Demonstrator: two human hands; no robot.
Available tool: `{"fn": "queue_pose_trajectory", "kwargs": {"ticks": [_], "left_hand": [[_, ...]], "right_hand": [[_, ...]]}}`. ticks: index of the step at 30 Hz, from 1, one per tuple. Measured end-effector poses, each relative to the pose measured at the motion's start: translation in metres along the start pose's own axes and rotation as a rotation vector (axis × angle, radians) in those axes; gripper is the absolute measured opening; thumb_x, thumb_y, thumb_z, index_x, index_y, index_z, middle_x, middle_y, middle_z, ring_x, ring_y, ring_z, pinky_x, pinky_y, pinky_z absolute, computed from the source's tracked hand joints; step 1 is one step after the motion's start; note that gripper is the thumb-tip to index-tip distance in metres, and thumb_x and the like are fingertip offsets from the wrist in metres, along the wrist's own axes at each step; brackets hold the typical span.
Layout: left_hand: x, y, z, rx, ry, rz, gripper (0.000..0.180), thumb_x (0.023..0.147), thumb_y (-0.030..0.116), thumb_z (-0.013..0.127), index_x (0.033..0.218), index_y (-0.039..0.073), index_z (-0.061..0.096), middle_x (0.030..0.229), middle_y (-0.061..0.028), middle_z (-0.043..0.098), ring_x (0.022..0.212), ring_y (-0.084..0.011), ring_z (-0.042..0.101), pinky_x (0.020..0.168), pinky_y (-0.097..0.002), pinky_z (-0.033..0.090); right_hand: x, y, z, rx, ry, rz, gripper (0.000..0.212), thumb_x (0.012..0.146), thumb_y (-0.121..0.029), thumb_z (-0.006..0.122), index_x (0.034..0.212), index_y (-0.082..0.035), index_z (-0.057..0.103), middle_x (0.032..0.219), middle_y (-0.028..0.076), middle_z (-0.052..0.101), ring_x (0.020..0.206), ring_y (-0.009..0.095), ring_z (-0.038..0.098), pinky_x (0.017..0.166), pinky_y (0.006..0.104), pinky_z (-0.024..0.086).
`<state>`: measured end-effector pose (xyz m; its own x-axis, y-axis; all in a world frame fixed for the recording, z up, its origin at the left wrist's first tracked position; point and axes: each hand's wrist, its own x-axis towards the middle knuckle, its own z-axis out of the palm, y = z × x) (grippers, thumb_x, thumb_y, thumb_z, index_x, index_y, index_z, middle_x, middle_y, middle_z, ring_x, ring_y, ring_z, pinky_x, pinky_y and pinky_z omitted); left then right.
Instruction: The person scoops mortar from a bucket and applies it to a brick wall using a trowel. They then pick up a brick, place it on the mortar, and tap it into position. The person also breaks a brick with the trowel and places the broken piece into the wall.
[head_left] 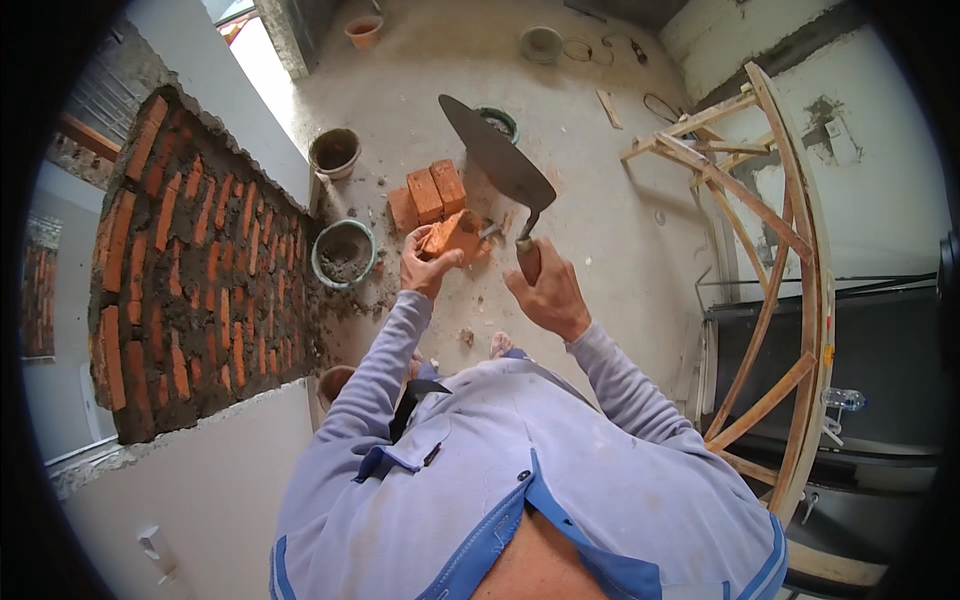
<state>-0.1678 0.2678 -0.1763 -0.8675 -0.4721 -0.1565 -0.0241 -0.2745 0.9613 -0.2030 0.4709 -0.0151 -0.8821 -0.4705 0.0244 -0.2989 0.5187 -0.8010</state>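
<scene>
My left hand (pixel 430 266) grips an orange brick (pixel 456 235) with a rough, broken-looking edge, held over the floor in front of me. My right hand (pixel 552 295) is closed round the wooden handle of a trowel (pixel 500 160), its broad grey blade raised and pointing up and to the left. Just beyond the brick in my hand, several more bricks (pixel 428 194) stand in a small pile. A bucket of grey mortar (pixel 344 254) sits left of my left hand. Further left rises a wall section of bricks and mortar (pixel 200 270), its joints rough and uneven.
An empty-looking dark bucket (pixel 335 153) stands near the wall, and another bucket (pixel 498 124) is partly behind the trowel. Far off are an orange pot (pixel 364 31) and a pale bucket (pixel 541 45). A wooden frame (pixel 785 220) leans at the right, near a plastic bottle (pixel 844 399).
</scene>
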Motion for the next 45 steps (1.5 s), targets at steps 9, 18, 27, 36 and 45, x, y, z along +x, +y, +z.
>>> {"fn": "queue_pose_trajectory", "kwargs": {"ticks": [9, 18, 27, 36, 45], "left_hand": [[-0.041, 0.085, 0.036, 0.247, -0.027, 0.463, 0.108, 0.060, 0.013, 0.090, 0.143, 0.014, 0.020, 0.141, -0.0132, 0.028, 0.131, -0.0290, 0.040, 0.106, -0.0449, 0.047], [-0.061, 0.122, 0.032, -0.393, -0.178, -0.203, 0.060, 0.096, 0.029, 0.064, 0.144, 0.010, 0.033, 0.133, -0.0107, 0.053, 0.121, -0.0232, 0.057, 0.104, -0.0443, 0.049], [-0.045, 0.045, 0.029, -0.636, -0.040, -0.508, 0.055, 0.100, 0.047, 0.050, 0.133, 0.004, 0.044, 0.115, -0.0147, 0.065, 0.097, -0.0272, 0.069, 0.078, -0.0366, 0.064], [-0.022, 0.033, 0.042, -0.496, 0.130, -0.457, 0.055, 0.097, 0.052, 0.051, 0.124, 0.004, 0.053, 0.105, -0.0120, 0.068, 0.088, -0.0236, 0.070, 0.070, -0.0340, 0.064], [0.001, 0.023, 0.048, -0.318, 0.308, -0.447, 0.057, 0.094, 0.055, 0.052, 0.125, 0.007, 0.052, 0.104, -0.0088, 0.066, 0.086, -0.0216, 0.068, 0.064, -0.0324, 0.062]], "right_hand": [[0.013, -0.015, 0.031, 0.892, 0.094, 0.286, 0.042, 0.082, -0.021, 0.080, 0.100, -0.003, 0.047, 0.093, 0.010, 0.060, 0.053, 0.013, 0.058, 0.040, 0.0261, 0.052], [0.012, -0.028, 0.024, 0.849, 0.057, 0.089, 0.032, 0.084, -0.009, 0.075, 0.102, -0.001, 0.051, 0.087, 0.010, 0.063, 0.054, 0.015, 0.060, 0.041, 0.0254, 0.050], [-0.027, 0.004, 0.011, 0.080, 0.125, -0.147, 0.024, 0.086, -0.013, 0.068, 0.101, -0.004, 0.052, 0.075, 0.020, 0.061, 0.068, 0.040, 0.063, 0.061, 0.0433, 0.049], [-0.024, 0.045, 0.021, -0.063, -0.080, -0.122, 0.024, 0.078, -0.004, 0.063, 0.098, -0.003, 0.050, 0.062, 0.019, 0.054, 0.059, 0.041, 0.059, 0.056, 0.0454, 0.047], [-0.011, 0.026, 0.010, -0.050, 0.044, -0.136, 0.024, 0.079, -0.003, 0.062, 0.098, -0.001, 0.047, 0.069, 0.024, 0.057, 0.061, 0.042, 0.061, 0.058, 0.0439, 0.048]]}}
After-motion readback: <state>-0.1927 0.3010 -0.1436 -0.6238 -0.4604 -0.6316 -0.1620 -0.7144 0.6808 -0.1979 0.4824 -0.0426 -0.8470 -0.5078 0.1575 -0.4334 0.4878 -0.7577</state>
